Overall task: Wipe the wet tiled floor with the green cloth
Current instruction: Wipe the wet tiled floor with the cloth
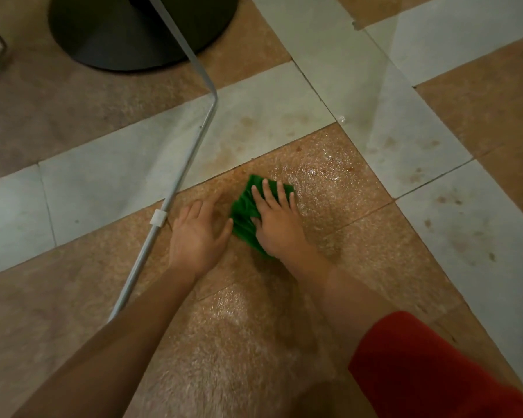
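**Both hands flat, cloth under the right**

Right hand (pixel 277 220): palm down, fingers straight and spread, pressing on the green cloth (pixel 244 214). No grip, nothing curled round it.
Left hand (pixel 198 233): also flat and open, resting on the tiled floor (pixel 338 188) just left of the cloth. Its thumb tip reaches the cloth's left edge; I cannot tell whether they touch.

Cloth: crumpled and folded, lying on the brown tile, mostly covered by the right hand. It shows beyond the fingertips and on the thumb side. Long axis runs away from the person, roughly in line with the right fingers.

Surroundings:
- Wet sheen on the brown tile beyond and to the right of the cloth, open floor there.
- Pale tile strip (pixel 254 125) farther out carries brownish stains.
- Bent metal tube (pixel 194 140) with a white clip (pixel 158 220) lies close to the left hand.
- Black round base (pixel 127 34) stands well beyond.
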